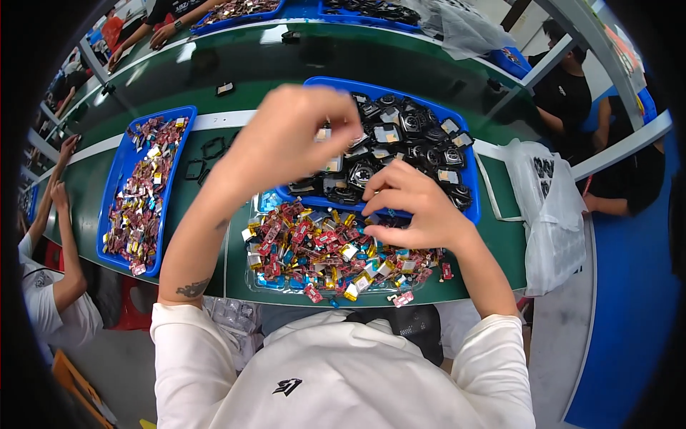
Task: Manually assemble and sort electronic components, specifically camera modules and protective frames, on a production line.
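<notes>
My left hand is raised above the near left part of a blue tray, its fingers curled and smeared by motion; whether it holds anything is hidden. My right hand hovers at the tray's near edge, fingers bent but apart from the thumb, with nothing visible between them. Inside that tray lie many black round-faced device housings, some with pale inner faces. Nearer me, a clear plastic tray carries a heap of small red circuit boards with silver and yellow battery cells and bits of blue.
To the left stands a long blue tray of similar boards. Black frames lie beside it. A white plastic bag hangs at the right table edge. Across the green table are more trays; co-workers sit left, right and opposite.
</notes>
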A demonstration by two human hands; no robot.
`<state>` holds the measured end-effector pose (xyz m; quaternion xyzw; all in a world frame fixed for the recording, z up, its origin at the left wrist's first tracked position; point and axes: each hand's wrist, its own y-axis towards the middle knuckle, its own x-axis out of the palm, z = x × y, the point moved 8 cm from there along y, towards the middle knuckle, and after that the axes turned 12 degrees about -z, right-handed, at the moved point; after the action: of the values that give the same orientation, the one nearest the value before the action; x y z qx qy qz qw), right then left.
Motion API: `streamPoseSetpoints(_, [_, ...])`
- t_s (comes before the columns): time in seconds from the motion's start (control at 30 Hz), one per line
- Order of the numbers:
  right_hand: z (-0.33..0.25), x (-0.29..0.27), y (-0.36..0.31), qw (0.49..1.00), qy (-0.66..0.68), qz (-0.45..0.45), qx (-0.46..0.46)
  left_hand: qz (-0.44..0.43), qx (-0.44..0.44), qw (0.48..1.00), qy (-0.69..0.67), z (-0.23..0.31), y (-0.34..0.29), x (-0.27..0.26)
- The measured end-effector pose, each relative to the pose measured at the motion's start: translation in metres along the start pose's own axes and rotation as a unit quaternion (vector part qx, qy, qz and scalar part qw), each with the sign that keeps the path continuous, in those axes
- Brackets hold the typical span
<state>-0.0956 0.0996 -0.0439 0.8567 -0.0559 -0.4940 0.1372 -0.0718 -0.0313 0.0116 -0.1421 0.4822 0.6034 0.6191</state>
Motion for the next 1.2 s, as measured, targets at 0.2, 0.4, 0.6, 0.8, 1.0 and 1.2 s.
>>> streamPoseSetpoints(0.2, [0.003,0.012,-0.02,0.997,0.003,0.065,-0.031,-0.218,-0.03,0.973,0.066,0.014,-0.043,0.047])
streamPoseSetpoints(0.4, [-0.002,0.015,-0.025,0.995,-0.005,0.089,-0.032,-0.246,-0.039,0.968,0.026,0.01,-0.054,0.064])
streamPoseSetpoints(0.6, [-0.008,0.012,-0.027,0.992,0.012,0.122,-0.039,-0.212,0.001,0.977,-0.037,0.03,-0.03,0.057])
streamPoseSetpoints(0.8, [-0.005,0.002,-0.034,0.979,0.035,0.196,-0.033,-0.2,-0.018,0.977,-0.072,0.039,-0.004,0.053])
streamPoseSetpoints(1.0, [0.022,-0.015,-0.044,0.951,0.181,0.249,0.0,-0.22,-0.035,0.97,-0.097,0.036,0.006,0.044])
streamPoseSetpoints(1.2, [0.022,-0.005,-0.04,0.942,0.26,0.208,0.042,-0.161,-0.003,0.98,-0.121,0.041,0.0,0.041])
